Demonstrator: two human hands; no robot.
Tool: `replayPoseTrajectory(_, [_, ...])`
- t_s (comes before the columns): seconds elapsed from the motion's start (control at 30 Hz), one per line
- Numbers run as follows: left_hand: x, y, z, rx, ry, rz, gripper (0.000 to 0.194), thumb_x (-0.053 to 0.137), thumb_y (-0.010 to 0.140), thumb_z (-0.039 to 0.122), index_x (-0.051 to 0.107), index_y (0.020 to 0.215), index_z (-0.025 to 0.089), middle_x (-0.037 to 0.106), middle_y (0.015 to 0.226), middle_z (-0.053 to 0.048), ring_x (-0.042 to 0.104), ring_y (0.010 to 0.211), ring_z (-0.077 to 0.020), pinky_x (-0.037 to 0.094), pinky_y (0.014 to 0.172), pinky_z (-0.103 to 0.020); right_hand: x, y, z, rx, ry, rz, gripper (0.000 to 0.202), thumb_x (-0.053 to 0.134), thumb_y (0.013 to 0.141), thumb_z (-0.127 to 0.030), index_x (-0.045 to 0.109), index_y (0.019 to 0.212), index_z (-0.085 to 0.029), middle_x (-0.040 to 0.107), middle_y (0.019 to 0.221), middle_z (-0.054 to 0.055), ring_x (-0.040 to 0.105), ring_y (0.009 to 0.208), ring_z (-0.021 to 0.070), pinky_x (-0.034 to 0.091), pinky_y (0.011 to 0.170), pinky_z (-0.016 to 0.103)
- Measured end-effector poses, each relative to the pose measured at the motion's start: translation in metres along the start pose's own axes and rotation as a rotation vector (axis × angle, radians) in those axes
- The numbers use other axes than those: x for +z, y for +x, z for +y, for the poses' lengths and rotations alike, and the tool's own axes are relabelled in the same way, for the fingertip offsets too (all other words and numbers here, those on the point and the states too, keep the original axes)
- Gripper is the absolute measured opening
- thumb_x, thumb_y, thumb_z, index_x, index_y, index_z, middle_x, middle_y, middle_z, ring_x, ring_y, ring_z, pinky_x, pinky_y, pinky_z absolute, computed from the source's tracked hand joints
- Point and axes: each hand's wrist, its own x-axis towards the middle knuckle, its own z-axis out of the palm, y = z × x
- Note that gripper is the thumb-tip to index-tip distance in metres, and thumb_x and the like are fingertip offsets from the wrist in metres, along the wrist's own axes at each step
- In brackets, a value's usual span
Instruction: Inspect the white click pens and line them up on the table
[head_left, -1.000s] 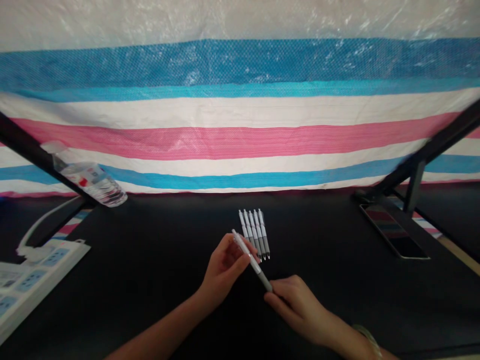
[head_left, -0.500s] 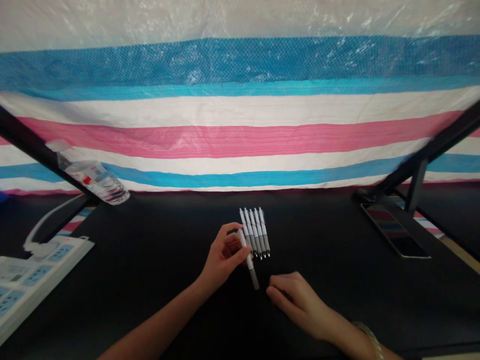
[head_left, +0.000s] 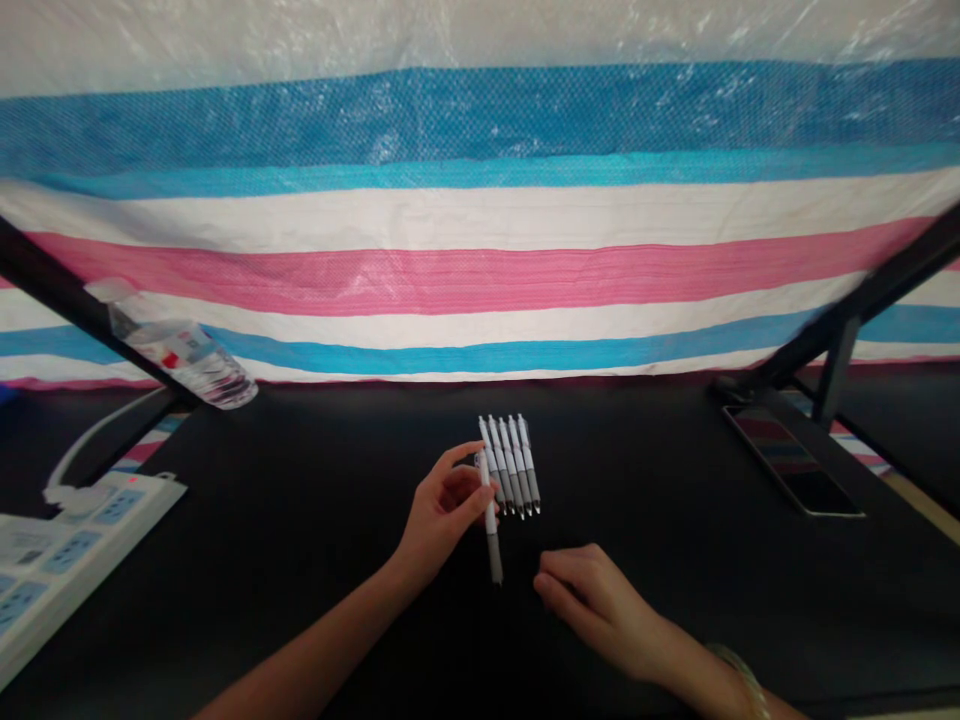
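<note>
Between the thumb and fingers of my left hand (head_left: 450, 500) is a white pen with a grey grip (head_left: 493, 550), its grip end pointing down toward me. Just beyond it lies a row of several matching white pens (head_left: 511, 465), side by side on the black table (head_left: 360, 450). My left index finger reaches up to the held pen's top end, close to the leftmost pen of the row. To the right, my right hand (head_left: 592, 600) rests on the table with its fingers curled in; whether anything is inside them is hidden.
A white power strip (head_left: 82, 550) with a plug and cable sits at the left. Behind it a clear plastic bottle (head_left: 199, 365) leans by a black bar. A phone (head_left: 791, 460) lies at the right. A striped plastic sheet (head_left: 480, 280) hangs across the back.
The pen in my left hand has swung, its lower end moving left so that it stands straighter. My left hand has shifted slightly left. The right hand and the row of pens stay put.
</note>
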Motion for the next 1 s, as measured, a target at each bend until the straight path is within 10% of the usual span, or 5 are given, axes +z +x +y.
replayPoseTrajectory(1.0, [-0.007, 0.017, 0.005, -0.024, 0.105, 0.151, 0.063, 0.08, 0.077, 0.033, 0.051, 0.132, 0.023, 0.066, 0.091, 0.0, 0.069, 0.075, -0.0172, 0.06, 0.061, -0.028, 0.0, -0.002, 0.004, -0.014, 0.052, 0.001, 0.05, 0.033, 0.106, -0.05, 0.042, 0.066, -0.02, 0.047, 0.063, -0.002, 0.043, 0.058, 0.0111, 0.031, 0.057, 0.026])
